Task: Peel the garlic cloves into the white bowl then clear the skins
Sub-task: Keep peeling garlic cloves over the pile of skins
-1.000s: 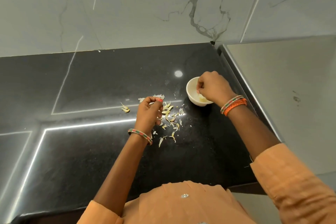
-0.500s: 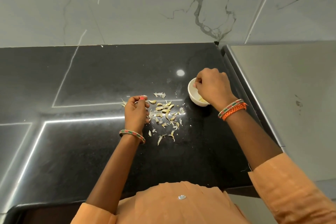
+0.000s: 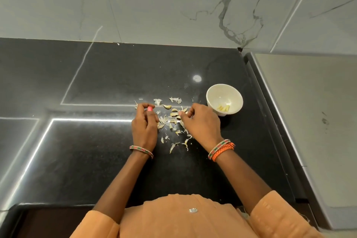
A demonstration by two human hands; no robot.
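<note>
The white bowl [image 3: 214,92] stands on the black counter [image 3: 96,160] and holds a few peeled yellow cloves [image 3: 224,108]. Left of it lie several unpeeled garlic cloves [image 3: 167,106] mixed with loose papery skins [image 3: 173,146]. My left hand [image 3: 144,127] is at the pile's left edge, fingers curled, pinching a small pale garlic piece [image 3: 136,104] that sticks out past its fingertips. My right hand [image 3: 201,124] is at the pile's right edge, just left of the bowl, with thumb and fingers curled round a clove [image 3: 184,110].
A marble wall [image 3: 173,6] rises behind the counter. A grey steel surface [image 3: 309,112] adjoins the counter on the right, past a raised edge. The counter's front edge runs just before my orange garment [image 3: 183,218].
My right hand left the bowl and came down left onto the garlic pile, uncovering the peeled cloves inside. My left hand stayed at the pile's left edge.
</note>
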